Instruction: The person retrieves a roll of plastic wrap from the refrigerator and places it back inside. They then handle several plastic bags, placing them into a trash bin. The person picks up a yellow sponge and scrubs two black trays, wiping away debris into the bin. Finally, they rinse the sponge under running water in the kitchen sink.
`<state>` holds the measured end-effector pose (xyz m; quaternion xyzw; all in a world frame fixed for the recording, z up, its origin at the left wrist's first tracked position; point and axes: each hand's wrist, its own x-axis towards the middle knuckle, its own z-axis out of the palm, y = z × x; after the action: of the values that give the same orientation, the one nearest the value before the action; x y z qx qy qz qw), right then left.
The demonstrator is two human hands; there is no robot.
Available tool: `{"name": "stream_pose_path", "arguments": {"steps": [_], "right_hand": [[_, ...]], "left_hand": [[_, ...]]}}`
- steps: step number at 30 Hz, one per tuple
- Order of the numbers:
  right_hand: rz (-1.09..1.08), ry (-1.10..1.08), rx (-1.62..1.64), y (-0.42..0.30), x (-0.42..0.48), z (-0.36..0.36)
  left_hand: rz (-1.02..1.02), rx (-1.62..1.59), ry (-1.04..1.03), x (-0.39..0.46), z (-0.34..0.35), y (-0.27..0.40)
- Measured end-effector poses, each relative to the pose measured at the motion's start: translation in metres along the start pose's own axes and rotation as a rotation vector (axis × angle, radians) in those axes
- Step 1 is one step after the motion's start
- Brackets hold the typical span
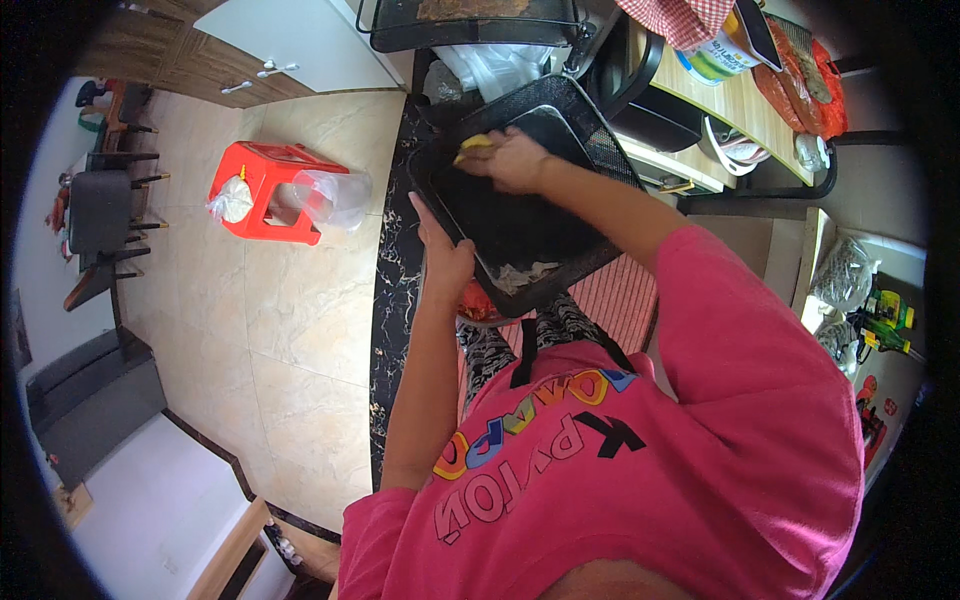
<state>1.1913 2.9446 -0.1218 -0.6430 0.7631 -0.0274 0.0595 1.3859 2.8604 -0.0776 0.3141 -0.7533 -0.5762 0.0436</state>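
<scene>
A black mesh-sided tray [517,217] is tilted in front of me, beside a metal post of a tiered rack. My left hand [448,262] grips its left rim, with the thumb over the edge. Inside the tray, my right hand [510,161] presses a yellow cloth or sponge [474,142] against the floor near the far left side; the fingers hide part of it. Greyish crumpled scraps [525,277] lie at the tray's near end. Partly covered by the tray, a container with something red [478,301] shows below my left hand.
Another black tray [480,34] with a brown-stained base stands beyond, above clear plastic bags [499,66]. On the left floor is a red plastic stool [251,161] bearing a tied bag [236,199]. A wooden shelf [679,75] at right holds a printed tub [712,60] and red bags [787,94].
</scene>
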Motion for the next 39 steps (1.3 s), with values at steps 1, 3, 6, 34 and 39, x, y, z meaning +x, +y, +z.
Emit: {"name": "stream_pose_path", "arguments": {"steps": [1, 3, 6, 34, 39], "right_hand": [[0.055, -0.061, -0.021, 0.011, -0.007, -0.004], [0.215, -0.104, 0.041, 0.028, -0.020, -0.013], [0.658, -0.141, 0.236, 0.041, -0.030, -0.020], [0.024, 0.141, -0.227, 0.032, -0.054, -0.003], [0.365, -0.214, -0.408, 0.051, -0.042, 0.002]], "left_hand": [[0.023, 0.078, 0.025, 0.000, -0.002, 0.001], [0.034, 0.121, 0.055, 0.002, -0.003, 0.001], [0.003, 0.035, 0.047, 0.006, -0.001, -0.008], [-0.283, -0.012, -0.033, -0.004, 0.010, -0.015], [-0.347, -0.099, -0.075, -0.001, 0.016, -0.035]]}}
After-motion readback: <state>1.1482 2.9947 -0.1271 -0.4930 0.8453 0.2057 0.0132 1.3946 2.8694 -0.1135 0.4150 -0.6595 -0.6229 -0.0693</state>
